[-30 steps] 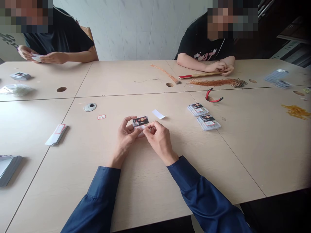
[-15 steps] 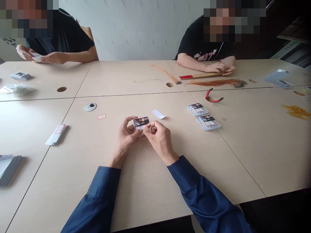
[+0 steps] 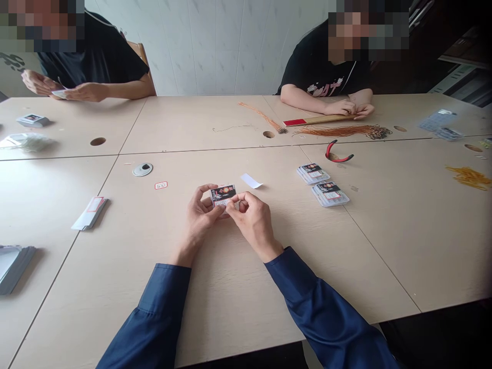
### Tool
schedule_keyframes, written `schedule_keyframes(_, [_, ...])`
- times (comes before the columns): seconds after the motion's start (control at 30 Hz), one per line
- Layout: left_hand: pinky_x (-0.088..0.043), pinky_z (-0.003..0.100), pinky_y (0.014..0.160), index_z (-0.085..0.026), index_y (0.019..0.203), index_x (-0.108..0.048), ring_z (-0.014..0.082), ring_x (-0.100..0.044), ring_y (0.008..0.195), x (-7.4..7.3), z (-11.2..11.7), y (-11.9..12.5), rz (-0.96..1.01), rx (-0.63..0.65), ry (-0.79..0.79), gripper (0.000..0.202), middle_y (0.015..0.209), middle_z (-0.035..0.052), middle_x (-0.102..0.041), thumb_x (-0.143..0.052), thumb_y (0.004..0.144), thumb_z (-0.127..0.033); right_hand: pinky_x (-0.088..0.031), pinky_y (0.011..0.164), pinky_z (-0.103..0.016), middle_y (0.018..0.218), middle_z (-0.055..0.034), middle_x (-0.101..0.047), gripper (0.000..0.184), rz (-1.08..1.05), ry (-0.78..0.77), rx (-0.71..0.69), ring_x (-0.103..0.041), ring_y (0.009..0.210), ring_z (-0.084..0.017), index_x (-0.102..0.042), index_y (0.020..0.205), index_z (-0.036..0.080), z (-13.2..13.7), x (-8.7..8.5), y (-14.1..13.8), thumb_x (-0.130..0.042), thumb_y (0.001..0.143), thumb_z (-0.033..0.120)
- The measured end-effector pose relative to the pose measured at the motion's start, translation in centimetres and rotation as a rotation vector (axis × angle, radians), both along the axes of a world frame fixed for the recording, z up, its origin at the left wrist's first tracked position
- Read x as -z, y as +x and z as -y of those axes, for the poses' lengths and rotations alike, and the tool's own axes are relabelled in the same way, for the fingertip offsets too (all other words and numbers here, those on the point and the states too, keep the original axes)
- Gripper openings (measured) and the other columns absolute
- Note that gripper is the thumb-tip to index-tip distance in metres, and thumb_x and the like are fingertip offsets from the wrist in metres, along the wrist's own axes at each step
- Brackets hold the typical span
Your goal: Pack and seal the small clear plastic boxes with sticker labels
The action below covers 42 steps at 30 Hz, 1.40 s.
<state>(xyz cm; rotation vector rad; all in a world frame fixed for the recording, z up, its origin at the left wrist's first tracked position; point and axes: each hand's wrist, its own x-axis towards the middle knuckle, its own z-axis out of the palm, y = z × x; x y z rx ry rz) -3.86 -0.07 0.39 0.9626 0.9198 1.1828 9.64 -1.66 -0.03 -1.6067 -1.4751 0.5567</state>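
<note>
A small card (image 3: pixel 223 193) with a dark printed top and a white lower part is held just above the table's middle. My left hand (image 3: pixel 200 215) pinches its left edge, fingers curled round it. My right hand (image 3: pixel 251 219) is closed at the card's lower right corner, thumb and forefinger pressed together on it. Both sleeves are dark blue. A white paper slip (image 3: pixel 251 180) lies just beyond the card, and a small red-edged sticker (image 3: pixel 160 185) lies to the left.
Two stacks of similar cards (image 3: pixel 323 183) lie to the right, with red-handled pliers (image 3: pixel 337 152) and orange cords (image 3: pixel 342 131) behind. A sticker sheet (image 3: pixel 89 212) and a grey stack (image 3: pixel 13 266) lie left. Two other people sit across, their hands busy.
My hands and the card have barely moved; the card sits slightly lower between my fingers than one second ago. The person at far left has shifted their hands a little.
</note>
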Motion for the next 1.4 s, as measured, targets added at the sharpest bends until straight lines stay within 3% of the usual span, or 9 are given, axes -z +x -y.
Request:
schedule_keyframes(0.5, [-0.059, 0.03, 0.074, -0.021, 0.112, -0.052, 0.0171, -0.072, 0.076, 0.21, -0.02, 0.04, -0.006, 0.015, 0.008, 0.052, 0.091, 0.0054, -0.076, -0.082, 0.07, -0.024, -0.032, 0.053, -0.024, 0.058, 0.0053, -0.055, 0.016, 0.07, 0.002, 0.032, -0.045, 0.05, -0.011, -0.065, 0.075, 0.021, -0.13, 0.51, -0.02, -0.063, 0.083, 0.036])
schedule_keyframes(0.9, [-0.06, 0.037, 0.082, -0.021, 0.115, -0.054, 0.0218, -0.073, 0.089, -0.2, 0.11, 0.01, 0.017, 0.027, -0.01, 0.05, 0.102, 0.008, -0.075, -0.079, 0.073, -0.023, -0.033, 0.054, -0.023, 0.054, 0.0071, -0.048, 0.012, 0.022, 0.024, 0.031, -0.044, 0.049, -0.011, -0.061, 0.075, 0.021, -0.16, 0.31, -0.04, -0.062, 0.082, 0.032])
schedule_keyframes(1.17, [-0.06, 0.039, 0.084, -0.023, 0.122, -0.054, 0.0234, -0.072, 0.098, 0.43, -0.06, -0.45, 0.036, 0.038, 0.007, 0.047, 0.112, 0.009, -0.072, -0.068, 0.078, -0.021, -0.039, 0.057, -0.024, 0.059, 0.0061, -0.053, 0.02, -0.066, 0.053, 0.034, -0.051, 0.054, -0.013, -0.058, 0.098, 0.02, -0.28, 0.31, 0.3, -0.056, 0.087, 0.037])
schedule_keyframes(1.4, [-0.061, 0.039, 0.083, -0.024, 0.122, -0.053, 0.023, -0.071, 0.099, 0.14, 0.07, -0.32, 0.008, 0.032, 0.017, 0.049, 0.108, 0.0083, -0.073, -0.074, 0.078, -0.026, -0.042, 0.061, -0.026, 0.058, 0.0056, -0.053, 0.032, -0.046, 0.004, 0.054, -0.054, 0.056, -0.015, -0.061, 0.108, 0.018, -0.31, 0.17, 0.22, -0.056, 0.087, 0.042])
